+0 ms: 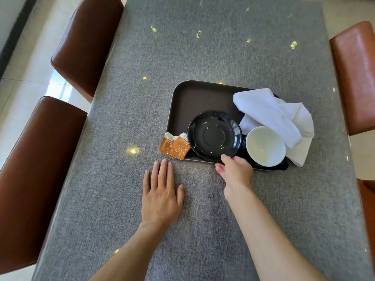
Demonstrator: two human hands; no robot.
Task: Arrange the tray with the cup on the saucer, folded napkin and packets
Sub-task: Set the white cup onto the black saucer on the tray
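1. Nearest, the left hand [162,191] lay flat on the grey surface [203,230], fingers straight and holding nothing, just short of the packets [174,147]. It was best kept there as a brace, or used to steady the tray.
2. The right hand [235,171] met the near rim of the black saucer [214,135], thumb on top of the rim and fingers curled beneath; the grip appeared to be a pinch on that rim.
3. The step in hand was judged to be shifting the saucer to a bare part of the brown tray [194,98]. A level, low slide or lift would have served best, since a rim pinch on a glossy dish can slip.
4. The orange packets lay overlapped across the tray's near-left corner, partly on the surface, with one edge against or under the saucer; moving the saucer risked dragging them.
5. The white cup [263,146] stood upright just right of the saucer, on the tray and not yet on the saucer. Its closeness limited movement to the right.
6. The white napkin [276,118] lay unfolded and bunched behind the cup, draped over the tray's right edge.
7. Farther out, brown chairs [85,47] stood at both sides of the surface.
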